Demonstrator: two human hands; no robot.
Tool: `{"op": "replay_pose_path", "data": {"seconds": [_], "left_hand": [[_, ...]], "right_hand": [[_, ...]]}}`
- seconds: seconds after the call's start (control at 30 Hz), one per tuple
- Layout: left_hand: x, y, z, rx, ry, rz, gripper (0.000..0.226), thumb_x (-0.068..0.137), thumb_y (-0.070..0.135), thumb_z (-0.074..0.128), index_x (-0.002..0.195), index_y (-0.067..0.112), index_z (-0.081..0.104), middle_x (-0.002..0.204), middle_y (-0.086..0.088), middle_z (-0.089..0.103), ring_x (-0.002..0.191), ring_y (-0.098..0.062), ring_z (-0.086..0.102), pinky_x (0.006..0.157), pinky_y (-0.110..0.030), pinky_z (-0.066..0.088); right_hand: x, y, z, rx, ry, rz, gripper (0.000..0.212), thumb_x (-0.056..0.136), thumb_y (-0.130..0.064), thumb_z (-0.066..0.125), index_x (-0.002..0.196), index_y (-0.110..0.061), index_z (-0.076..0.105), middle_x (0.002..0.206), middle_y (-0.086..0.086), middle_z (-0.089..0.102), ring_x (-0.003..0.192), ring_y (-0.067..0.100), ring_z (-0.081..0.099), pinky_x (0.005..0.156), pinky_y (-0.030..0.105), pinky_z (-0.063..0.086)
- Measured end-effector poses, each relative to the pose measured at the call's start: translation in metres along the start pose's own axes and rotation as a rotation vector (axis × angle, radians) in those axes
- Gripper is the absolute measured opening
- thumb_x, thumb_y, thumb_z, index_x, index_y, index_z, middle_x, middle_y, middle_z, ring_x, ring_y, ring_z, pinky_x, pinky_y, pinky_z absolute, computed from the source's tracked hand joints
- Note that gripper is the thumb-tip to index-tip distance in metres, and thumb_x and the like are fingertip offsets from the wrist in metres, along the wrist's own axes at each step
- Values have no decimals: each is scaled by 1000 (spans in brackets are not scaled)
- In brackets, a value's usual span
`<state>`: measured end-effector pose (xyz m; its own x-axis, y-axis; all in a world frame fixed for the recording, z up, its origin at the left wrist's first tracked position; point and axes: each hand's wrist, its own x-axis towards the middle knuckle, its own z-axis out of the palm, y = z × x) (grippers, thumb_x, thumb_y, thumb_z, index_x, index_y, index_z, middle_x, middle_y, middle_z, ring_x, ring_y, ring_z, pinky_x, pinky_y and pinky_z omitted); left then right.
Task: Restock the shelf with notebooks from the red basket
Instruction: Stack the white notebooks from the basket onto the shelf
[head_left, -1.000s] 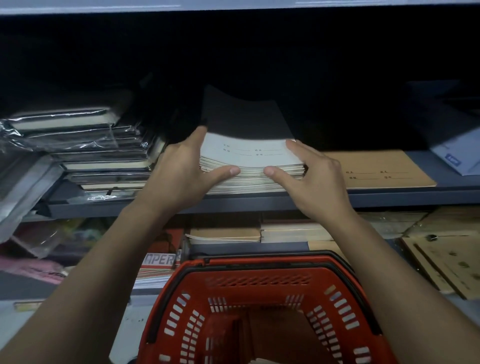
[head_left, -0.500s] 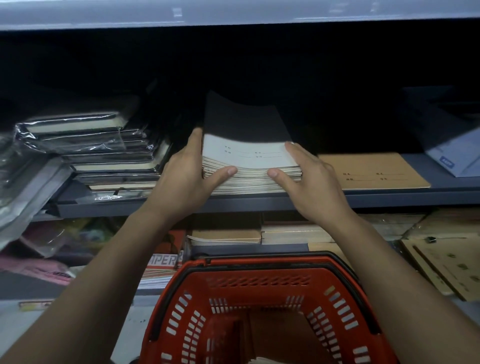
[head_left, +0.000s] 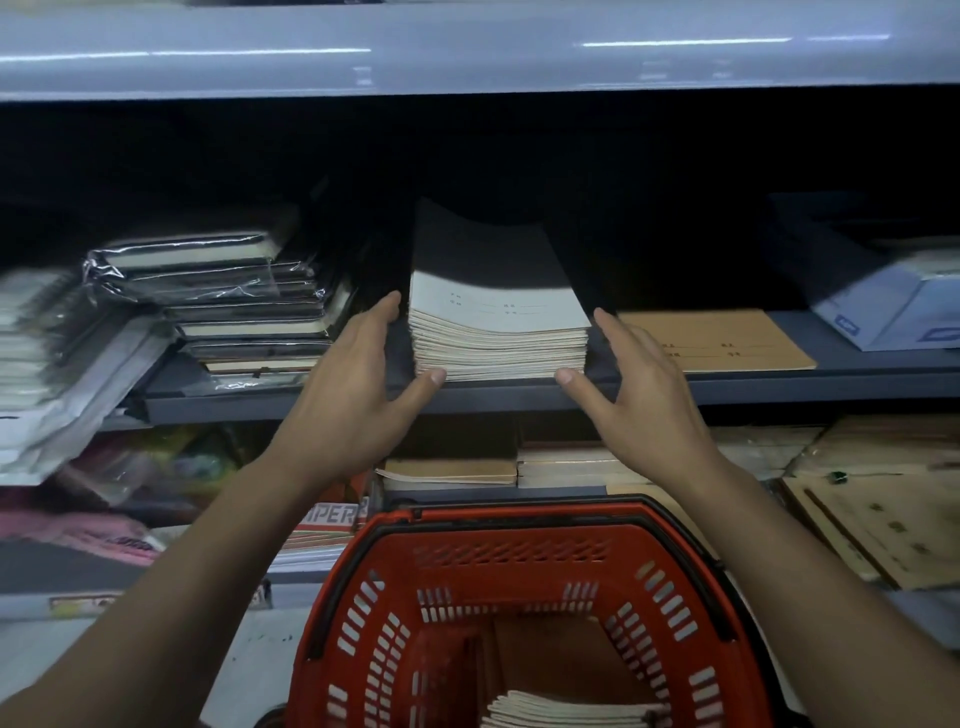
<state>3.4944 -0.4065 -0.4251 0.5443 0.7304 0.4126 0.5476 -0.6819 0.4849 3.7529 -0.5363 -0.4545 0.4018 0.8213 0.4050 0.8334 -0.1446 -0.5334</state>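
Two bare hands reach up to a dark grey shelf (head_left: 519, 400). Far left on it lies a pile of black notebooks in shiny plastic wrap (head_left: 234, 296). Next comes the left hand (head_left: 358, 395), its fingers straight and spread, holding nothing; the thumb tip touches the bottom front corner of a stack of cream notebooks (head_left: 498, 338), and the fingertips sit just beside the stack's left side. The stack lies flat at the front of the shelf (its back half is lost in shadow). On the other side is the right hand (head_left: 639, 400), also spread wide and holding nothing, with its thumb tip at the stack's bottom right corner and its fingers close to the right side. Just right of that hand a brown notebook (head_left: 727, 338) lies flat on the shelf, and a pale blue box (head_left: 883, 306) sits far right. Below, between both arms, is the red basket (head_left: 524, 597), with more cream notebooks (head_left: 566, 714) lying in the bottom.
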Motion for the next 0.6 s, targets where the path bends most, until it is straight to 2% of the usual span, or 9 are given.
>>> {"op": "replay_pose_path", "data": {"seconds": [0.17,0.3,0.43,0.6], "left_hand": [[-26,13,-6,58,-11,44,84,94,53,59,159,20,18,160,-1,34,146,-16,35,116,-45,39],[-46,22,-10,94,-12,55,79,95,52,58,158,23,22,156,1,37,143,-14,35,114,-33,33],[-62,30,-8,101,-38,77,75,95,52,58,156,24,26,153,3,39,142,-13,37,112,-32,36],[-80,38,5,131,-127,96,71,96,54,55,154,20,33,148,1,45,138,-16,42,111,-35,40]], "right_hand": [[-30,6,-13,-25,-18,-8,80,98,-61,54,162,-22,27,161,-4,38,147,13,34,117,36,35],[-58,10,-23,-71,-44,8,78,97,-63,51,161,-24,28,161,-3,37,147,16,35,116,42,40],[-84,14,-29,-97,-88,-2,79,97,-65,46,161,-22,30,156,-3,42,143,16,40,112,41,44],[-115,21,-35,-150,-149,14,75,100,-59,50,161,-21,30,159,-3,39,147,16,36,115,35,38]]}}
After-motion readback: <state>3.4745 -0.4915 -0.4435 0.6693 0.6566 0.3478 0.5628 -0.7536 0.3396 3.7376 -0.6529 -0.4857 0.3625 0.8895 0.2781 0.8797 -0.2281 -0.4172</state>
